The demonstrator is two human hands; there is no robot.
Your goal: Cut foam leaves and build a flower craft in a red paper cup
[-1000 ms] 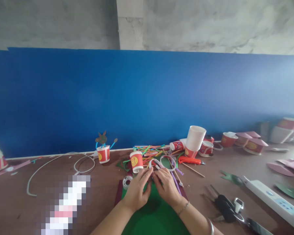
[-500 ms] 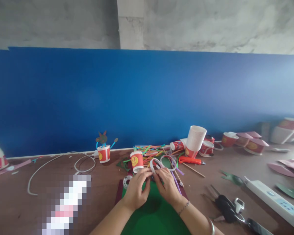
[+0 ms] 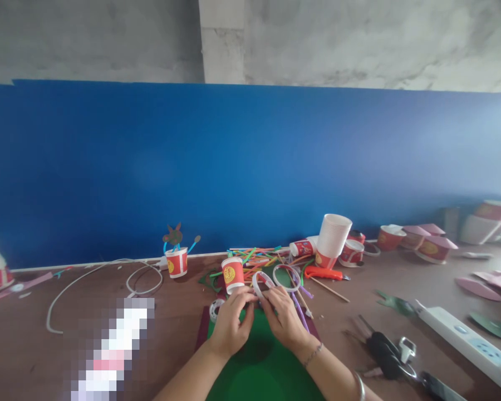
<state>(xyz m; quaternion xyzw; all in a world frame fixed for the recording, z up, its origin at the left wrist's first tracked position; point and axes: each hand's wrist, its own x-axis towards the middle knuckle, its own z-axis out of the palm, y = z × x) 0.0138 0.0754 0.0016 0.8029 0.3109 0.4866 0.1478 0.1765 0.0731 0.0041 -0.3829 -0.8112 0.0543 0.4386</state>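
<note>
My right hand (image 3: pixel 286 317) is closed on a narrow white ring (image 3: pixel 256 285) that looks like a slim roll of tape, with reddish print on its inner side. My left hand (image 3: pixel 232 323) sits beside it, thumb and fingers pinched close to the ring's lower edge; what lies between those fingertips is too small to make out. Both hands are over a green sheet (image 3: pixel 263 367). Just beyond them stands a red and white paper cup (image 3: pixel 232 274). A second white ring (image 3: pixel 287 291) lies behind my right hand, and a small tape roll (image 3: pixel 214 309) is left of my left hand.
Colourful pipe cleaners or strips (image 3: pixel 267 258) lie along the back. Stacked cups (image 3: pixel 334 236) and an orange-red cutter (image 3: pixel 323 273) stand and lie to their right. A decorated cup (image 3: pixel 177 263) is at left. Keys (image 3: pixel 386 353) and a power strip (image 3: pixel 467 337) lie at right.
The white ring has shifted slightly left and tilted. My left fingers have moved a little with it, while my right hand has stayed nearly in place.
</note>
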